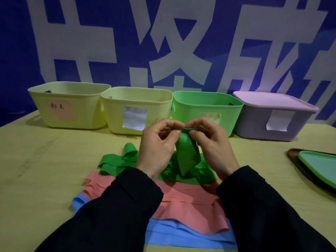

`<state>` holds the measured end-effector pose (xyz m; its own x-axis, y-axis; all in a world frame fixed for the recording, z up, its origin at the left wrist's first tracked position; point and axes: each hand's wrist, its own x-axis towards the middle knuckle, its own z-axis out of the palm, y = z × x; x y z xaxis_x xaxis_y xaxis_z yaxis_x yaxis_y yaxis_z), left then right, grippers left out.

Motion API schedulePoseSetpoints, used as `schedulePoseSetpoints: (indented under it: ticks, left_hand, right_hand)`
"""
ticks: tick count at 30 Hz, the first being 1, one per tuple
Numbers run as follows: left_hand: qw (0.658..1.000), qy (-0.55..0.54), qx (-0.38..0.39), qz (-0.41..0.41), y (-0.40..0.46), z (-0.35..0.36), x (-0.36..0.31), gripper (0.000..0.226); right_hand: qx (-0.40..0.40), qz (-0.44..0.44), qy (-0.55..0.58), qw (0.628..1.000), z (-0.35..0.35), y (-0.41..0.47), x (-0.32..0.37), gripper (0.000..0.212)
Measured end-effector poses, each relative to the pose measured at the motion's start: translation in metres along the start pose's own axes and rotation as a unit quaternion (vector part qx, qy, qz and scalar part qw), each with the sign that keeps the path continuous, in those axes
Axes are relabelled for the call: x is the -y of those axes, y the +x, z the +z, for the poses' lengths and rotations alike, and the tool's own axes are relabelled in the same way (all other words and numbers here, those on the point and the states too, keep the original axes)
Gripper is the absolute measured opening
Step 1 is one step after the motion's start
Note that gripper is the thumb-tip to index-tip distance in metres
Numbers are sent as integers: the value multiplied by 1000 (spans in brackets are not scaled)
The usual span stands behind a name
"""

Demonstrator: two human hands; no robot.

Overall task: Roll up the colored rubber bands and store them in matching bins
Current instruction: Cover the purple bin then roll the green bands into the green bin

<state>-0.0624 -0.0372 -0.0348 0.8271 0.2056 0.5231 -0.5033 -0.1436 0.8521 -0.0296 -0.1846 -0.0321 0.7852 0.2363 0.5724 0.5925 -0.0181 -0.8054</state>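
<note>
A green rubber band (187,153) hangs lifted above the table. My left hand (157,144) and my right hand (211,142) both pinch its top end between thumb and fingers, close together. The rest of the green band lies crumpled (116,160) on the table below. Under it lie a pink band (189,202) and a blue band (190,235), spread flat and partly covered by my sleeves. Behind my hands stands the green bin (207,104), open at the top.
Two pale yellow bins stand at the back left, one with a pink label (67,104), one with a white label (136,110). A lidded purple bin (272,119) is at the back right. A green lid on a dark tray (320,166) lies at the right edge.
</note>
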Motion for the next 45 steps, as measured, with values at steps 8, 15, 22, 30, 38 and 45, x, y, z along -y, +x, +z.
schedulePoseSetpoints:
  ticks: [8, 15, 22, 30, 38, 45]
  left_hand:
    - [1000, -18, -9, 1, -1, -3, -4, 13]
    - [1000, -21, 0, -23, -2, -3, -5, 15]
    - [999, -36, -9, -9, -1, -2, -4, 19]
    - [996, -86, 5, -25, -2, -4, -3, 9]
    - [997, -73, -13, -22, 1, -3, -2, 19]
    - [996, -89, -17, -25, -1, -3, -4, 19]
  right_hand:
    - [-30, 47, 110, 992, 5, 1, 3, 10]
    - [-30, 46, 160, 985, 2, 0, 7, 31]
    - [-37, 56, 94, 993, 2, -1, 4, 10]
    - [-45, 32, 107, 993, 1, 0, 4, 9]
    - [-46, 58, 90, 993, 3, 0, 1, 10]
    - [-59, 37, 91, 993, 1, 1, 1, 7]
